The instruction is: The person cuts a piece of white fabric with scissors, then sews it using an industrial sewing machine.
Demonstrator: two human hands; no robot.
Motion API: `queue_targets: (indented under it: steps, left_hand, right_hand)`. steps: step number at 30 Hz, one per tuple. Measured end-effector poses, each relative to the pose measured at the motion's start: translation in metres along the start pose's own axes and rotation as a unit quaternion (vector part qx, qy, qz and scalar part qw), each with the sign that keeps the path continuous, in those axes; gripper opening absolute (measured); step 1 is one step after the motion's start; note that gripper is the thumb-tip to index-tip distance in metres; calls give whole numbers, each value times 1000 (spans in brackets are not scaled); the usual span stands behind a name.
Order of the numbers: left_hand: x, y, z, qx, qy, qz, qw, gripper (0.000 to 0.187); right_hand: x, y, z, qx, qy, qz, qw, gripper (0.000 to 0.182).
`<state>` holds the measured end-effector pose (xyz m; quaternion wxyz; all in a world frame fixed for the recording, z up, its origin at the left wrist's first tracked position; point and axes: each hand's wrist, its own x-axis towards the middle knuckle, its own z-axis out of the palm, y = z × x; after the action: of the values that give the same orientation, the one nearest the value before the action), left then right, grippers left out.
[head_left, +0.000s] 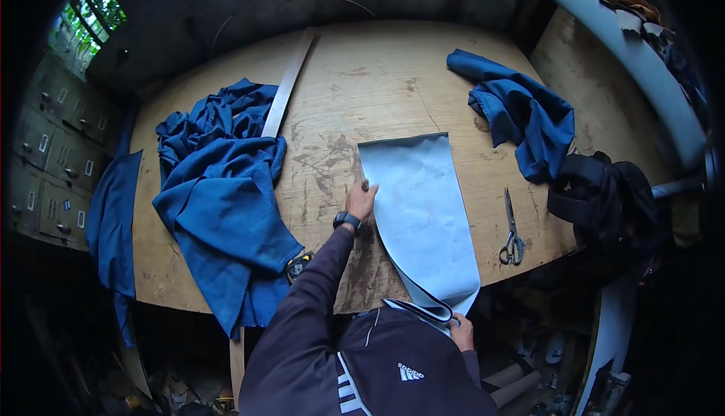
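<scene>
A long light-blue sheet (419,212) with a dark underside lies on the wooden table, its near end folded over at the table's front edge. My left hand (361,201), with a dark watch on the wrist, is at the sheet's left edge, fingers closed around something small that I cannot make out. At the folded near end, my right hand (461,333) has its fingers closed on the sheet's edge. Black-handled scissors (512,238) rest to the right of the sheet.
Crumpled blue cloth (219,182) covers the table's left part, beside a long wooden strip (289,87) and a tape measure (299,265). More blue cloth (521,110) and a black bundle (604,197) are at right. Metal lockers (57,151) stand left.
</scene>
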<state>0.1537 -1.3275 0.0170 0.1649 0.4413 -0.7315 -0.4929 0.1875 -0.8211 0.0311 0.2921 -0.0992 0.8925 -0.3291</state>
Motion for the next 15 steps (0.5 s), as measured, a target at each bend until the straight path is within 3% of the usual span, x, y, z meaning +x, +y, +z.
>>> queue_targets:
  steps: [5,6,8,9,10,13,15]
  left_hand:
    - [66,21,41,-49,110,116,986,43]
    - [75,20,52,-75,124,151,978,44]
    - [43,79,35,-28,31,160,986,53]
    - [23,107,30,-21,21,252,967,51]
    - [4,126,30,-15,5,341,940,49]
    - [-37,153,40,7,-117,435,893,42]
    - [-62,174,41,-37,-158,458,874,37]
  right_hand:
    - [0,3,3,-16,13,38,999,26]
    - [1,0,2,-52,57,20,997,28]
    - [-3,-8,-1,-127,142,-10,982,30]
    - [4,-9,-5,-106,182,-1,978,33]
    - [8,-42,-24,-60,184,-14,981,30]
    - [26,-157,-69,59,198,-97,974,22]
    - [31,-232,-98,33,213,-130,968,19]
